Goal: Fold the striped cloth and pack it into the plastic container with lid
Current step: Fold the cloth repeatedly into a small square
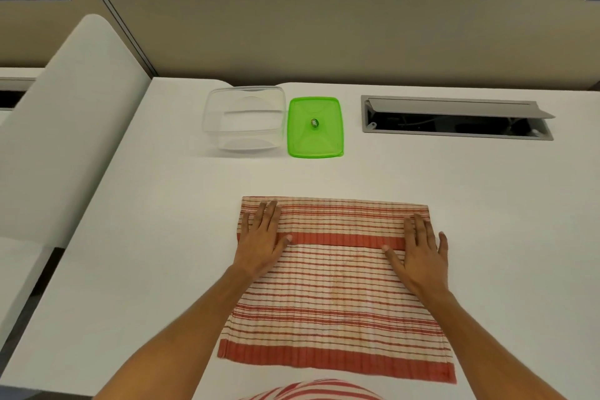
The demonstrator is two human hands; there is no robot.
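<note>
Striped cloth (334, 299) lies on the desk (454, 191), far edge folded over. Left hand (261, 242) and right hand (420, 250) press flat on it, fingers spread, gripping nothing.

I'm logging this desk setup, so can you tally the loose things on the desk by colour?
Red-and-cream striped: 1, the cloth, lying flat under the left hand and right hand
Clear: 1, the plastic container, open
Green: 1, the lid, lying beside the container
Total: 3
</note>
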